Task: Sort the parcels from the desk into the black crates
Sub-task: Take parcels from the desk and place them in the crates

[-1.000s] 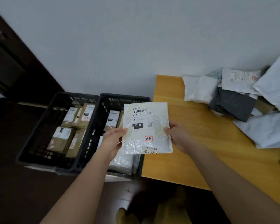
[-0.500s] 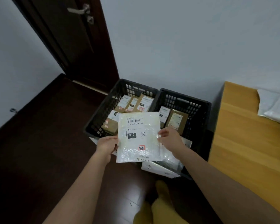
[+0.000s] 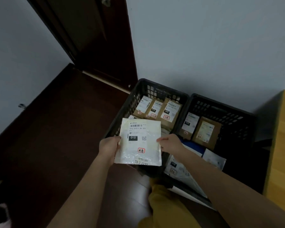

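Both arms out fwd, left hand (image 3: 109,146) & right hand (image 3: 169,142) pinching white parcel (image 3: 139,142) by its side edges, label up, over left crate (image 3: 122,116)'s near rim; fingers mostly hidden behind it.

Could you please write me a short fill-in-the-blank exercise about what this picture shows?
1. The white plastic mailer parcel is held by ____ hands.
2. The black box on its label reads ____.
3. The left hand grips the parcel's ____ edge.
4. The brown cardboard boxes stand in the left black plastic crate, whose colour is ____.

Missing words: two; 010; left; black
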A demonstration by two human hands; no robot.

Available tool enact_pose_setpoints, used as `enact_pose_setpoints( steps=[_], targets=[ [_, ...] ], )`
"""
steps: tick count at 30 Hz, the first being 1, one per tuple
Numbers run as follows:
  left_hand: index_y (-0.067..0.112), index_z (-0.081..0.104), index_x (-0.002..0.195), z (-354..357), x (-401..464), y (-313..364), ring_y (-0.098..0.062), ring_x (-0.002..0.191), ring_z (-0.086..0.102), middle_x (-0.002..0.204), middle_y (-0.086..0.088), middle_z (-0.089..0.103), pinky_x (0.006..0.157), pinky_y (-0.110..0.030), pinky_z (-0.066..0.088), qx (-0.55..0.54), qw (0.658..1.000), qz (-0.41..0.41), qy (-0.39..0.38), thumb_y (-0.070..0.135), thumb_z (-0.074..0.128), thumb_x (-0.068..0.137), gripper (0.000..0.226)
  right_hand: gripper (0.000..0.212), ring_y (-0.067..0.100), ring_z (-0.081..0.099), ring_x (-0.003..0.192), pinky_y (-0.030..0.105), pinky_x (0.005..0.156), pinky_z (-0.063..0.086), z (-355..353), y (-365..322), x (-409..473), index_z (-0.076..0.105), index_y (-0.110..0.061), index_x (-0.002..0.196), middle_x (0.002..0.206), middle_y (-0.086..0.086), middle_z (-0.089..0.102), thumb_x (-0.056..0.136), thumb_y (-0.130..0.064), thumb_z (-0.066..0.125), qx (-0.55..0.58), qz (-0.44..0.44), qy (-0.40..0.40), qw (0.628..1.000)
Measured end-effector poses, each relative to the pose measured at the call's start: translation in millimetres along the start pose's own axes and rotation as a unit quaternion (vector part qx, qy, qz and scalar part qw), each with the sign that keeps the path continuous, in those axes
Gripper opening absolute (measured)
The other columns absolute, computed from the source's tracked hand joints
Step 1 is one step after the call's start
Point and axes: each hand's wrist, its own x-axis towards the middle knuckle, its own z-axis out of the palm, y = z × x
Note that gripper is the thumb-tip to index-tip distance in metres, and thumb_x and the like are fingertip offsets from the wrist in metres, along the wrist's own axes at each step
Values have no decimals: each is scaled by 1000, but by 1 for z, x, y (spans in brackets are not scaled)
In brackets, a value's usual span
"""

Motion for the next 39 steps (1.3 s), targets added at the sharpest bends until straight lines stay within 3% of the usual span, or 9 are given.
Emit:
enact_pose_setpoints(
  steps=[4,10,14,17,21,30,34,37,39],
  targets=[
    [0,66,88,-1,34,31,-21,80,63,90,-11,67,83,-34,51,27,1000,-13,-2,2,63,89,4,18,23,53,77,32,74,49,14,-30,31,68,-2,83,82,11,54,93,-8,54,-30,11,-25,999],
    [-2,66,81,4,73,64,-19,74,65,85,-12,69,74,-31,54,38,999,-7,-32,-1,61,89,10,30,38,63,83,62,95,46,27,-58,60,68,3,79,86,28,60,96,-14,50,-53,35,-15,998],
    [-1,67,81,15,102,77,-19,70,64,82,-11,68,67,-29,52,64,996,-12,-67,-3,58,86,10,33,48,56,114,57,97,46,30,-62,72,62,15,113,122,35,57,97,-12,53,6,66,15,998],
    [0,68,86,26,118,83,-19,81,67,90,-12,71,71,-27,55,84,990,-18,-108,-1,59,89,10,23,32,64,100,48,92,55,32,-60,74,65,0,116,112,16,66,95,-6,58,66,85,67,992],
    [6,66,88,34,134,95,-13,88,63,96,-9,66,76,-23,52,115,977,-15,-180,-1,57,92,12,55,18,58,89,28,71,50,42,-61,70,41,-8,139,102,3,58,90,3,63,156,90,164,970],
    [14,48,136,32,162,100,1,80,54,105,10,55,51,-11,43,317,911,86,-249,9,61,94,45,30,24,61,98,28,74,46,74,-59,76,68,-14,117,110,9,66,96,1,53,70,-2,254,965],
    [34,32,145,38,167,85,3,100,50,114,21,48,75,-11,46,343,865,169,-325,8,72,87,75,37,26,59,113,30,88,47,81,-43,70,71,-11,118,118,11,68,93,8,49,-34,-3,199,979],
    [33,30,151,46,177,66,-13,136,37,149,6,36,110,-33,38,443,782,195,-392,10,72,87,79,39,24,59,115,27,90,44,83,-30,73,70,-9,118,119,9,68,91,9,48,-73,1,139,988],
    [18,43,146,50,180,54,-19,133,43,145,-4,43,105,-31,40,482,760,164,-404,13,70,90,63,37,22,61,107,26,86,44,84,-22,82,72,-9,114,107,4,68,91,9,49,-72,3,107,992]
  ],
)
